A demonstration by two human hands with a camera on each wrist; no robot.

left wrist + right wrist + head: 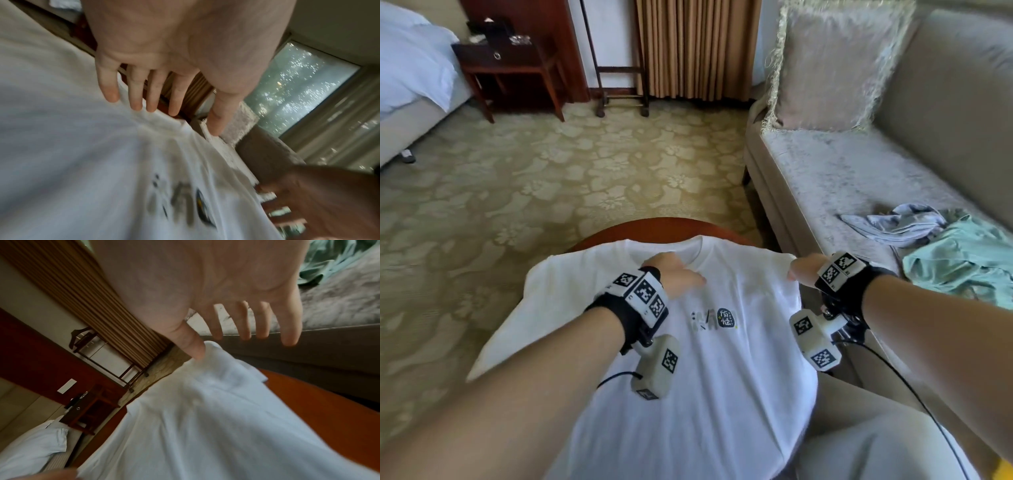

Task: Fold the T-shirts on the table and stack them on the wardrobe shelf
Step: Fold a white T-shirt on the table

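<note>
A white T-shirt [722,359] with a small chest print [714,318] lies face up over a round reddish-brown table [654,228], collar away from me. My left hand [674,274] rests flat just below the collar. In the left wrist view the left hand [176,100] has straight fingers, their tips touching the white T-shirt [82,146]. My right hand [803,270] is at the shirt's right shoulder edge. The right wrist view shows the right hand [244,331] spread, thumb touching the T-shirt [205,410], other fingers off it above the table [308,394].
A grey sofa [842,178] stands close on the right with a fringed cushion [835,65], a crumpled light-blue garment [900,224] and a green one [962,260]. Patterned carpet [551,171] lies beyond the table. A dark nightstand [510,65] and bed [410,68] are far left.
</note>
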